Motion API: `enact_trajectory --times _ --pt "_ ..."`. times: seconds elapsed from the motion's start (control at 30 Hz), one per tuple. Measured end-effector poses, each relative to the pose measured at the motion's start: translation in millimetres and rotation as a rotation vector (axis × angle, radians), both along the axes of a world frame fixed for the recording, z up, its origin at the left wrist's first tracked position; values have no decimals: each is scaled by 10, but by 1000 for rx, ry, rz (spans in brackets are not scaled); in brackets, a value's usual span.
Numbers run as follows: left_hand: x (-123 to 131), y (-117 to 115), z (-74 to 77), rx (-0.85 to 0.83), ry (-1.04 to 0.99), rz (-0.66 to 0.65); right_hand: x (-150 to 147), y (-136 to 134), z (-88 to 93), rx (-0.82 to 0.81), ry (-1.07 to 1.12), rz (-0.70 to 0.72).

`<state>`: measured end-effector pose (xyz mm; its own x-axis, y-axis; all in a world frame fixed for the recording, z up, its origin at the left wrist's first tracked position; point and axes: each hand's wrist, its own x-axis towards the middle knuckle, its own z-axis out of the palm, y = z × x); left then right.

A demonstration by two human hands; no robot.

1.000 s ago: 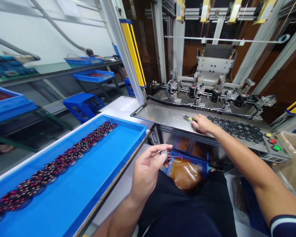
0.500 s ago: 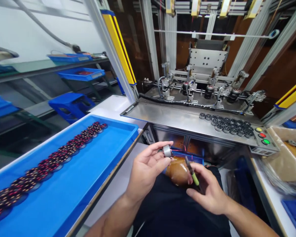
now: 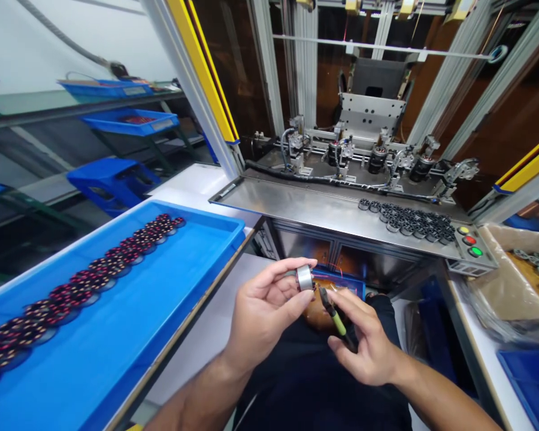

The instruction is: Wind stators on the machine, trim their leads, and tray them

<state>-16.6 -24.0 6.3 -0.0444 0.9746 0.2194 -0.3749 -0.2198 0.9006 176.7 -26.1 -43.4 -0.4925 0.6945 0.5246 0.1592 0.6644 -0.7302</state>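
Between the thumb and fingers of my left hand (image 3: 263, 314) sits a small round motor part (image 3: 304, 278) with a silver rim and thin red wires at its far side. My right hand (image 3: 368, 335) is closed around a cutter-like hand tool (image 3: 335, 314) with a dark head and green-and-black handles. The tool's tip lies close to the right side of the motor part; whether they touch I cannot tell. Below both hands is a shiny brown rounded object (image 3: 318, 314), partly hidden by them.
On the left, a blue tray (image 3: 179, 287) holds rows of wound motor parts (image 3: 103, 266). Ahead stands a machine with a metal ledge (image 3: 273, 200), bearing dark ring-shaped parts (image 3: 413, 221). Push buttons (image 3: 469, 240) sit at its right end, beside a lined carton (image 3: 498, 269) of similar parts.
My right hand has moved left, bringing the tool's tip close to the motor part. My left hand keeps its hold. The camera view has shifted slightly.
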Motion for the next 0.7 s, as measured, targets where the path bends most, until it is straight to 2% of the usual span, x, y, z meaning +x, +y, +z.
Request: enact_trajectory --times 0.5,0.7 --pt "-47 12 -49 5 -17 -36 -1 5 10 17 27 -9" --pt "-48 24 -62 72 -20 57 -8 -3 86 26 5 -14"
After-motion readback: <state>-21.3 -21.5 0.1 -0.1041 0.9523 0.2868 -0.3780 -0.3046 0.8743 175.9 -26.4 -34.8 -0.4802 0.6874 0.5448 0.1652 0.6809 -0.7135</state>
